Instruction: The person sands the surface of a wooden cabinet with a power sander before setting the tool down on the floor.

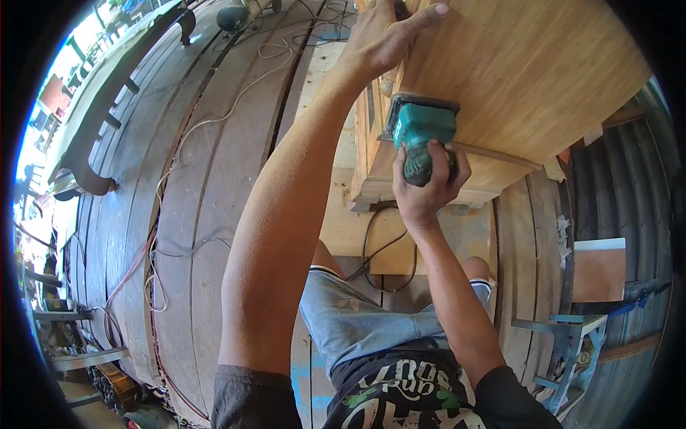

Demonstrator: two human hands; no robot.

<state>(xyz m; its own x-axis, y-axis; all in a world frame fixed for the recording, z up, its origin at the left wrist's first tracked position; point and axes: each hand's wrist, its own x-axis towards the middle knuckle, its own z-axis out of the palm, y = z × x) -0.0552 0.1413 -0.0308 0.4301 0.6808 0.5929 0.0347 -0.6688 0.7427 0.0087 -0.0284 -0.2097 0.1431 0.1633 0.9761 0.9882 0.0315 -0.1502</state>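
Note:
My right hand (433,179) is wrapped round the ribbed grip of a teal electric sander (427,127). The sander's dark base pad lies against the pale wooden cabinet (529,64), close to its front edge and molding. Farther up, my left hand (382,39) is at the cabinet's edge at the top of the view. Its thumb stretches out over the side panel, while the other fingers are partly cut off by the frame. A round wooden knob (386,87) shows beside the sander.
A black cord (366,247) loops on the plywood below the cabinet. Thin cables (207,123) cross the plank floor (236,154) at left. A long wooden furniture piece (96,132) stands farther left. At lower right are a metal stand (572,329) and a corrugated wall (607,186).

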